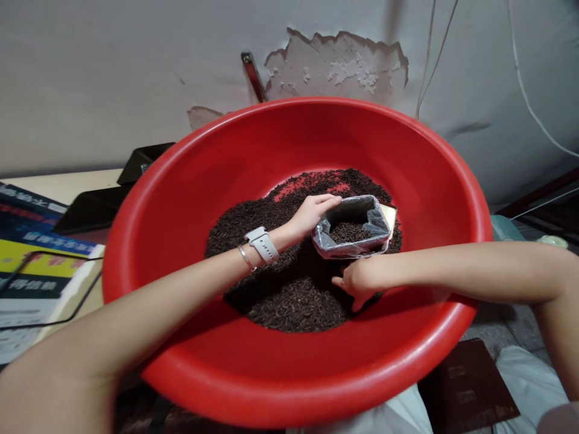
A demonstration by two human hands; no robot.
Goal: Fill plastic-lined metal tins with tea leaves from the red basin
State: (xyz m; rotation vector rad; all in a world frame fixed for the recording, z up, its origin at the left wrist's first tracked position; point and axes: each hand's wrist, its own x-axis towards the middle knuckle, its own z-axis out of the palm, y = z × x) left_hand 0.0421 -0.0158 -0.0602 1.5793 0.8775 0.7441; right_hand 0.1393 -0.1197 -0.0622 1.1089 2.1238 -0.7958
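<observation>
A big red plastic basin (190,181) fills the view, holding a heap of dark loose tea leaves (289,295). On the heap stands a small box lined with a clear plastic bag (353,232), partly filled with the same leaves. My left hand (312,214), with a grey watch and thin bracelet on the wrist, grips the box's left rim. My right hand (355,283) is just in front of the box, fingers curled down into the leaves; what they enclose is hidden.
Printed blue and yellow boxes or papers (40,265) lie at the left, with a black tray (94,205) behind them. A grey wall with peeling paint (335,66) stands close behind the basin. A dark brown flat object (465,386) lies at the lower right.
</observation>
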